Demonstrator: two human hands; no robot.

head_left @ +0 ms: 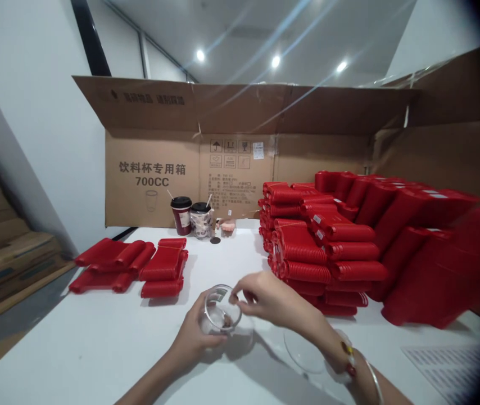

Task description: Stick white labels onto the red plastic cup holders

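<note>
Looking over at the table, what's that person holding?

A clear plastic cup (222,309), straight ahead of me at six o'clock, low over the white table (75,349). The left hand (191,337) is wrapped round its side, fingers curled, with a firm hold.

And the right hand (276,298)?

Also closed on the cup. Its fingertips (235,298) pinch the rim on the side toward the big red pile. There's a beaded bracelet (348,360) and a thin metal bangle (372,379) on that wrist.

What's lying next to them?

A clear round plastic disc (303,351), flat on the table under the right forearm, at about four o'clock from the cup. Ribbed red plastic stacks (328,247) are heaped at one to two o'clock, and a smaller batch (164,270) sits at eleven.

Can you read any writing back there?

Yes, the cardboard carton (151,174) at twelve says 饮料杯专用箱 and 700CC in black, beside a printed cup outline and handling symbols (229,153). The characters on its raised flap (147,99) and the white sticker (258,150) are too small for me.

Those two lidded drink cups (181,215) (201,222)?

They stand with straws in front of the carton, at twelve. Their labels are unreadable from here.
</note>
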